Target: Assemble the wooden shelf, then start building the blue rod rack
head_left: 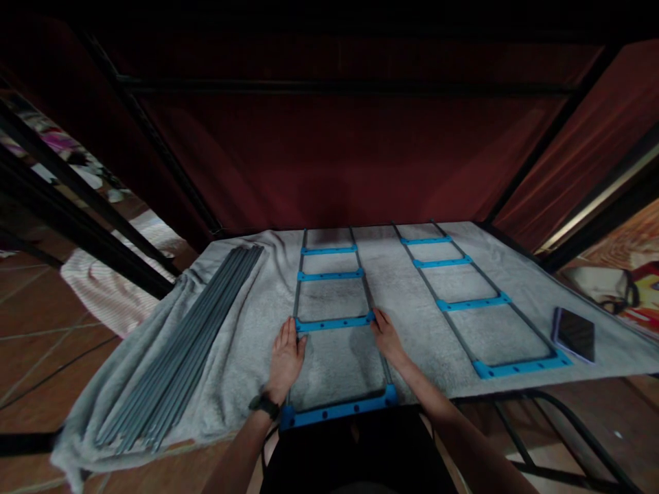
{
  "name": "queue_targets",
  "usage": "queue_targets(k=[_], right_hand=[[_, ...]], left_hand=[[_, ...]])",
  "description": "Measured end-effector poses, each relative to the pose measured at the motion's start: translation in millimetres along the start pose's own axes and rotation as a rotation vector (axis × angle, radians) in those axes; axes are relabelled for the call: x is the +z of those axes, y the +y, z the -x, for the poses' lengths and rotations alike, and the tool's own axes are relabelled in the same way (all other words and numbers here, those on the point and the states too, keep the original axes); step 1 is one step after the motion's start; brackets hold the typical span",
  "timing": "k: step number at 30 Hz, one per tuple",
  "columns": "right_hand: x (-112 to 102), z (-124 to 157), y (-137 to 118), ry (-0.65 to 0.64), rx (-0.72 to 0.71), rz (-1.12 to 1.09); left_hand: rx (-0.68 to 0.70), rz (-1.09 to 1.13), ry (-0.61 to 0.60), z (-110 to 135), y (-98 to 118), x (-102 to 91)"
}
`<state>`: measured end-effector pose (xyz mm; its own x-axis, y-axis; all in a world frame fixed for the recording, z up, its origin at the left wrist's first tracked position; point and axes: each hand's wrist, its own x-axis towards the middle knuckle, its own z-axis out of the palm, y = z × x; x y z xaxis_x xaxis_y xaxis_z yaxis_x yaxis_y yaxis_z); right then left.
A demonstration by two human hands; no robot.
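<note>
A ladder-like frame (pixel 334 322) of grey rods and blue plastic crossbars lies flat on a grey blanket in front of me, its near blue bar (pixel 340 410) at my lap. My left hand (pixel 286 357), with a dark watch at the wrist, grips the left end of the third crossbar where it meets the rod. On the opposite end of that blue crossbar (pixel 334 323), my right hand (pixel 386 335) has its fingers closed round the joint. A second, similar frame (pixel 473 302) lies to the right, beyond my right hand.
A bundle of loose grey rods (pixel 190 343) lies on the left of the blanket (pixel 247 343). A phone (pixel 574 334) rests at the right, close to the second frame. Dark red cloth (pixel 329 165) hangs behind, with black metal bars (pixel 350 87) around it.
</note>
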<state>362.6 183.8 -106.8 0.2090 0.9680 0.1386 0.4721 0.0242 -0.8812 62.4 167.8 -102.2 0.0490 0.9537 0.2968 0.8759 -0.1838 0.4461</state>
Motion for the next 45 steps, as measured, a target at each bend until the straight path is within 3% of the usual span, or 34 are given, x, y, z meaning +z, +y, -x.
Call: queue_targets(k=[9,16,20,26,35,45], right_hand=[[15,17,6,0.036,-0.151,0.290],[0,20,7,0.083,-0.063,0.192],[-13,45,11,0.113,-0.074,0.216],[-5,79,11,0.003,-0.225,0.444],[-9,70,4,0.000,-0.196,0.459],[-1,71,-3,-0.033,-0.225,0.557]], left_hand=[[-0.036,-0.110,-0.088,2,3,3.0],[-0.108,0.110,-0.084,-3,-7,-3.1],[-0.182,0.224,-0.033,-6,-9,-9.0],[-0.154,0.023,0.042,-10,1,-0.3],[-0.118,0.065,0.028,-14,-5,2.9],[-0.029,-0.055,0.028,-11,0,7.5]])
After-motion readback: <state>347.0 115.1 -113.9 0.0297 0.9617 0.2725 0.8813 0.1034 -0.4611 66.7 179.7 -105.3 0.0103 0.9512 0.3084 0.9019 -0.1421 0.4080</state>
